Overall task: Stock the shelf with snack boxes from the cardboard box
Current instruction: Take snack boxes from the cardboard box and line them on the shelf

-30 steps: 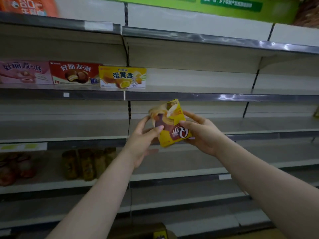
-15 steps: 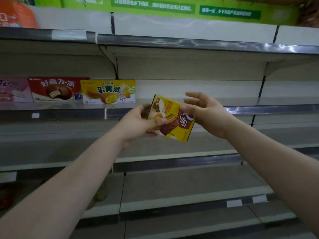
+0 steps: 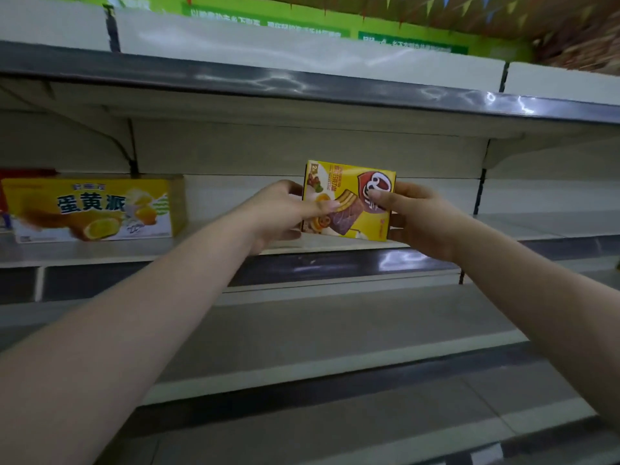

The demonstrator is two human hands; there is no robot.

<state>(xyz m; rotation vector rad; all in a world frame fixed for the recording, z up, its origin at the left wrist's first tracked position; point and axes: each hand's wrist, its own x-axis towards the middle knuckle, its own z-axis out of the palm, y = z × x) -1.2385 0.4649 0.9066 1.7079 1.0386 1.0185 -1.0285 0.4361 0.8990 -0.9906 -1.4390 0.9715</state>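
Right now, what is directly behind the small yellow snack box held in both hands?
Around the small yellow snack box only the pale back panel and shelf board show. The box covers what is directly behind it.

Two bare forearms and two hands, nothing worn.

The left arm (image 3: 110,337) enters from 7 o'clock and the right arm (image 3: 550,297) from 4 o'clock, each uncovered along its whole visible length: no sleeve, cuff, watch, band or glove shows on either. Both forearms look smooth and broad near the frame edge, narrowing toward the wrist. The left hand (image 3: 275,213) shows a thumb with a short, plain nail, unpainted as far as the blur allows. The right hand (image 3: 419,219) also shows a thumb with a short plain nail, and its fingers (image 3: 407,191) carry no rings. No marks or jewellery can be made out.
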